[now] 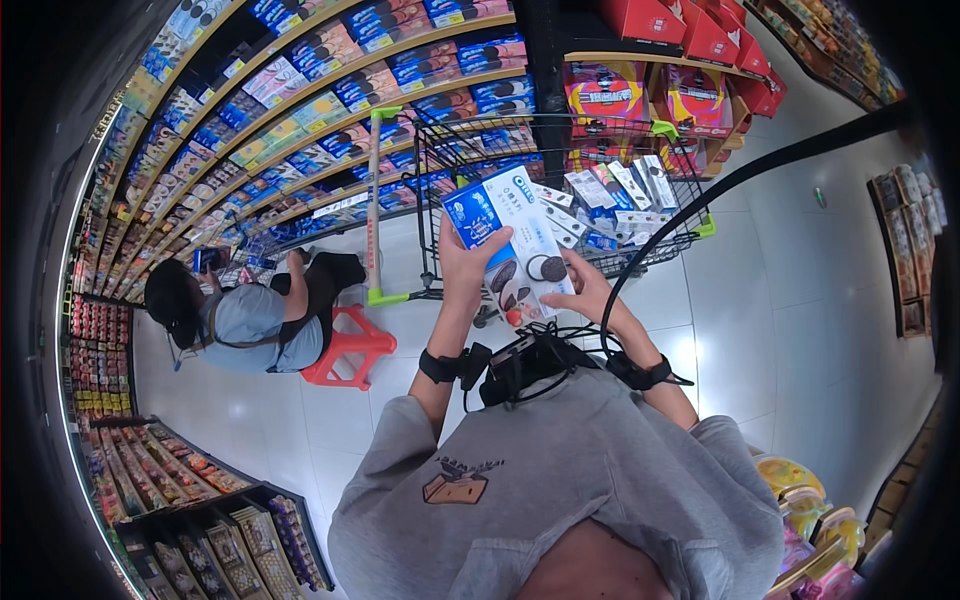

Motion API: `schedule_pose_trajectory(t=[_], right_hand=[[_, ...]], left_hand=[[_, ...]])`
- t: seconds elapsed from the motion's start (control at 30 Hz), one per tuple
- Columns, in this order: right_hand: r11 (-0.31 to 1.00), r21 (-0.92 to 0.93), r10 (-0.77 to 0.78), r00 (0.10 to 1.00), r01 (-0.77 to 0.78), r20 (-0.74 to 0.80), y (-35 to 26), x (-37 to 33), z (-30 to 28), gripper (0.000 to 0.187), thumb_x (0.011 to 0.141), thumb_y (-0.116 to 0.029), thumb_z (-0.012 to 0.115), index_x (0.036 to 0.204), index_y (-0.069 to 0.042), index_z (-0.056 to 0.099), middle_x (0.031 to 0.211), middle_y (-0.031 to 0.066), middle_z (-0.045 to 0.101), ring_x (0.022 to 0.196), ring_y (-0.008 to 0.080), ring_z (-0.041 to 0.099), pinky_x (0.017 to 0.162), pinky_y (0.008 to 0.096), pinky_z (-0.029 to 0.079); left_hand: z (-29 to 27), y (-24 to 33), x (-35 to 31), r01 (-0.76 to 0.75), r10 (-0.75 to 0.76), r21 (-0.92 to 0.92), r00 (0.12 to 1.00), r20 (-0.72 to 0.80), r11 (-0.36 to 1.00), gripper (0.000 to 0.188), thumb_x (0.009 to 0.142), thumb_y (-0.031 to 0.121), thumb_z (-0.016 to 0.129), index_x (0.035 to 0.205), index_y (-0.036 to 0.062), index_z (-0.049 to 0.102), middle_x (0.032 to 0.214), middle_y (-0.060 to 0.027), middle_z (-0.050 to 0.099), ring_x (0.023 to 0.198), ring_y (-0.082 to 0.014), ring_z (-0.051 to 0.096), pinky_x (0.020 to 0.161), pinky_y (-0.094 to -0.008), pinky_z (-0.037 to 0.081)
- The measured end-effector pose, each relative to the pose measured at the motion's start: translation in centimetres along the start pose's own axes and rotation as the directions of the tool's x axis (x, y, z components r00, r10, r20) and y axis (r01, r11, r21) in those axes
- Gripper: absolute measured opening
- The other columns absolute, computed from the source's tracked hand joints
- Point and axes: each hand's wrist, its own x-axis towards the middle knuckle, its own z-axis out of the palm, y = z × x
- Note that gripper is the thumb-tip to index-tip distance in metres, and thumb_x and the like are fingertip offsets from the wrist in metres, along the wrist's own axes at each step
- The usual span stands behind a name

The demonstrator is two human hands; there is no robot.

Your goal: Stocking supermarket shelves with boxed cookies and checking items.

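Between my two hands is a blue and white cookie box (522, 228), its printed front tilted up toward me with dark sandwich cookies pictured on it. My left hand (468, 262) grips the box's left edge, thumb across the front. At the lower right edge, my right hand (588, 290) holds it with the thumb on the front. Just beyond the box stands a black wire shopping cart (440, 140) with green corners. Several small white and dark packages (625, 190) lie in the cart.
To the left, a person in a blue top (262, 325) sits on a red plastic stool (350, 350) by the curved snack shelves (300, 90). Red cartons (655, 22) stack at the back right. A black cable (740, 165) arcs across the right side. Low display shelves (215, 500) stand lower left.
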Motion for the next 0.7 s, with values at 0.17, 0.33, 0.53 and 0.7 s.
schedule_pose_trajectory(t=[0.17, 0.33, 0.53, 0.7], right_hand=[[0.998, 0.058, -0.030, 0.999, 0.028, 0.027, -0.7, 2.0, 2.4, 0.075, 0.071, -0.003, 0.077, 0.134, 0.000, 0.037, 0.113, 0.0113, 0.062, 0.104, 0.0170, 0.060, 0.087, 0.0295, 0.048], [0.999, 0.041, -0.014, 1.000, 0.014, -0.002, -2.2, 1.6, 3.8, 0.073, 0.070, 0.000, 0.077, 0.133, 0.000, 0.040, 0.121, 0.0103, 0.058, 0.111, 0.0179, 0.056, 0.093, 0.0313, 0.046], [0.999, 0.039, -0.024, 0.995, 0.020, 0.100, -2.7, 1.9, 4.7, 0.072, 0.073, -0.006, 0.078, 0.134, -0.002, 0.041, 0.124, 0.0096, 0.057, 0.111, 0.0184, 0.056, 0.093, 0.0340, 0.047], [0.998, -0.024, -0.063, 0.992, 0.066, 0.109, -2.9, 1.7, 4.8, 0.072, 0.073, -0.009, 0.079, 0.134, -0.003, 0.041, 0.122, 0.0103, 0.058, 0.109, 0.0184, 0.058, 0.092, 0.0352, 0.048]], left_hand=[[-2.5, 0.7, 0.5, -0.110, 0.105, 0.098, 0.993, 0.058, 0.989, 0.059, 0.068, 0.001, 0.079, 0.118, 0.0024, 0.047, 0.104, -0.0088, 0.063, 0.093, -0.0171, 0.065, 0.078, -0.0286, 0.054], [-4.7, 1.8, 0.2, -0.219, 0.180, 0.207, 0.965, 0.193, 0.954, 0.068, 0.063, 0.009, 0.085, 0.119, 0.0016, 0.047, 0.104, -0.0098, 0.063, 0.094, -0.0168, 0.064, 0.079, -0.0284, 0.054], [-5.8, 3.6, -1.0, -0.393, 0.323, 0.207, 0.897, 0.303, 0.896, 0.076, 0.062, 0.010, 0.086, 0.125, 0.0014, 0.045, 0.109, -0.0108, 0.060, 0.098, -0.0165, 0.062, 0.081, -0.0291, 0.053], [-5.6, 4.2, -2.3, -0.439, 0.388, 0.176, 0.884, 0.262, 0.881, 0.078, 0.061, 0.010, 0.086, 0.126, 0.0015, 0.044, 0.112, -0.0103, 0.058, 0.100, -0.0166, 0.061, 0.082, -0.0291, 0.053]])
